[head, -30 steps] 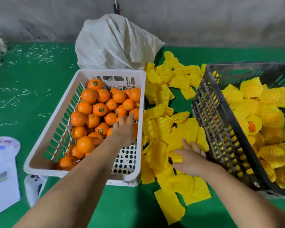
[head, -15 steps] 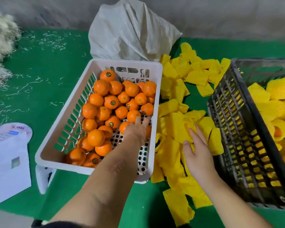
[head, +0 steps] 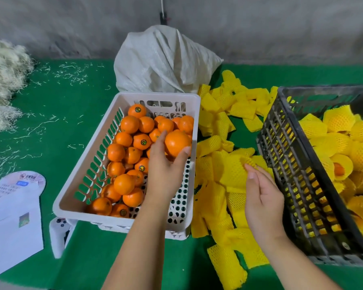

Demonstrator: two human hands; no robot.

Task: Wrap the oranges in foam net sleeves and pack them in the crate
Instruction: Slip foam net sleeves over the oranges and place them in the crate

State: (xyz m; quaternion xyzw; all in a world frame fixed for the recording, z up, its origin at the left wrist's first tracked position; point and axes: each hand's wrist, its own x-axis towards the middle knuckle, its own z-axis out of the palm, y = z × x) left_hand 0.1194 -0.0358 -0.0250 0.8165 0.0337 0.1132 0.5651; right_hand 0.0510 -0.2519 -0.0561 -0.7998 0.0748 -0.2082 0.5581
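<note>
Lifting one orange (head: 177, 145) above the white basket (head: 86, 166), my left hand (head: 166, 172) cups its firm, smooth round. Right of the basket, my right hand (head: 262, 197) pinches a soft, springy foam sleeve (head: 235, 174); I'd grip its open rim.

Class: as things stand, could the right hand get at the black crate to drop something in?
Probably yes: the right hand, pinching a foam sleeve, is right beside the black crate, whose top is open, with nothing between them.
</note>
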